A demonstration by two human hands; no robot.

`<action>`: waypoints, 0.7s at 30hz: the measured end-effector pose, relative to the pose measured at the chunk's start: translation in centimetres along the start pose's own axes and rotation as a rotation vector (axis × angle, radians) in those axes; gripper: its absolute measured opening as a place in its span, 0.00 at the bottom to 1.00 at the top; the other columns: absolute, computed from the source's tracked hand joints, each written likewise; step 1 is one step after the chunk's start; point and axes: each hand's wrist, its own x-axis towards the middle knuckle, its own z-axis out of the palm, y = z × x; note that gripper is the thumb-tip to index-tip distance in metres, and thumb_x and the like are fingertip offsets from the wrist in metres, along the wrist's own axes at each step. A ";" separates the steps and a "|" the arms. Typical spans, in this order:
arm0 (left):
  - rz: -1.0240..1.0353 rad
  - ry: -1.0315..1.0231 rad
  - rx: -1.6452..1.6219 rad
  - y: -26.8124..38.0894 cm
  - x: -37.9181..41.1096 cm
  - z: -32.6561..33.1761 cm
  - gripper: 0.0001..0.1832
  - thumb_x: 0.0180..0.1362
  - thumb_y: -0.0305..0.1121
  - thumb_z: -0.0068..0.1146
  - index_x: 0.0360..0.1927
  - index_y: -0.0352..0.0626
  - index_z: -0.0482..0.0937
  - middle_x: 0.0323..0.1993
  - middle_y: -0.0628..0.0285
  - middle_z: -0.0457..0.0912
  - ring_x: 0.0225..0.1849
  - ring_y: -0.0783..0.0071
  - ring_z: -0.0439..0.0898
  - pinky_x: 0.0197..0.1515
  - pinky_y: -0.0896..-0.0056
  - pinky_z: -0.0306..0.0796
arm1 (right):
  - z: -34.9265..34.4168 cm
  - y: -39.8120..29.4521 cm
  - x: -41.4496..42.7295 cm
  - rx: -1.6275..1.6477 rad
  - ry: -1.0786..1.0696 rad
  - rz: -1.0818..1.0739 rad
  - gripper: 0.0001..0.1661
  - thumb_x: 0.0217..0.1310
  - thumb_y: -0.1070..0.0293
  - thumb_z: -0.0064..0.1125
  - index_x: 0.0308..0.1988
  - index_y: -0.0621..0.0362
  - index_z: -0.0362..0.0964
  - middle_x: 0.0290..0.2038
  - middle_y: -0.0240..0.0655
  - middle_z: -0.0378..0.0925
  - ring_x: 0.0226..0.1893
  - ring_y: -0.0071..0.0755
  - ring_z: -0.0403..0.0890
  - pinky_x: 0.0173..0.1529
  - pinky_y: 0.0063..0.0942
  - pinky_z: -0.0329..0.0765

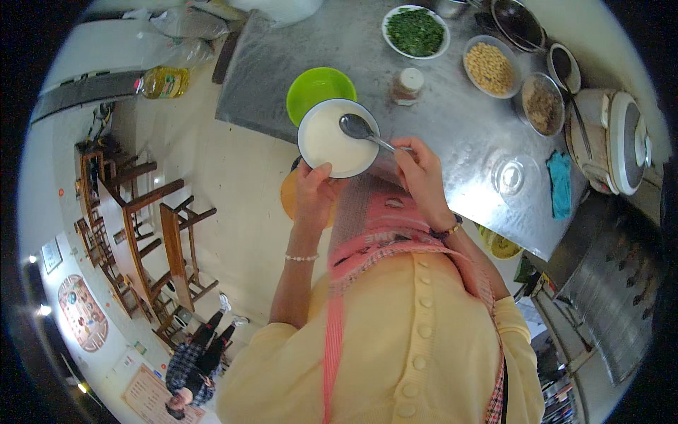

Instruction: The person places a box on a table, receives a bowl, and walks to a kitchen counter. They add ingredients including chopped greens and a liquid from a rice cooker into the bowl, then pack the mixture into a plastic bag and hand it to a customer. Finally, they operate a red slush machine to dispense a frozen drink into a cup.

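Observation:
My left hand [317, 196] grips the near rim of a white bowl [324, 143] with a dark edge, filled with a smooth white food or liquid. In my right hand [421, 172] is the handle of a metal spoon [356, 127]; its head lies over the right part of the bowl. The bowl overlaps the near side of a bright green bowl [320, 87] at the edge of the metal table [254, 79]. Beyond my right hand stands a jar with a white lid [410, 82], its contents reddish.
Chopped greens [416, 33], beans or nuts [488, 69] and brown crumbly food [543, 104] fill bowls at the back right. A teal cloth [560, 185] lies near a rice cooker [604, 138]. An oil bottle [168, 82] stands at left; a person [190, 365] sits beyond wooden tables.

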 end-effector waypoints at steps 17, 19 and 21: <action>0.112 0.222 0.004 3.8 1.2 -4.8 0.29 0.57 0.36 0.56 0.61 0.37 0.62 0.56 0.52 0.73 0.54 0.59 0.77 0.53 0.56 0.77 | 6.7 -1.9 6.1 0.383 -0.171 0.195 0.11 0.63 0.68 0.51 0.43 0.60 0.73 0.22 0.29 0.71 0.13 0.18 0.65 0.15 0.19 0.58; 0.126 0.223 0.014 3.8 1.3 -4.7 0.30 0.57 0.36 0.56 0.61 0.37 0.62 0.56 0.52 0.72 0.54 0.58 0.77 0.53 0.55 0.76 | 7.5 -2.2 5.6 0.216 -0.163 0.182 0.11 0.63 0.68 0.51 0.43 0.61 0.73 0.22 0.29 0.71 0.13 0.18 0.65 0.16 0.19 0.59; 0.127 0.222 0.021 3.8 1.4 -4.6 0.30 0.57 0.36 0.56 0.61 0.37 0.62 0.56 0.51 0.72 0.55 0.57 0.76 0.54 0.54 0.76 | 8.2 -1.3 5.7 0.114 -0.145 0.096 0.11 0.63 0.69 0.51 0.43 0.61 0.74 0.21 0.29 0.71 0.13 0.18 0.65 0.16 0.19 0.59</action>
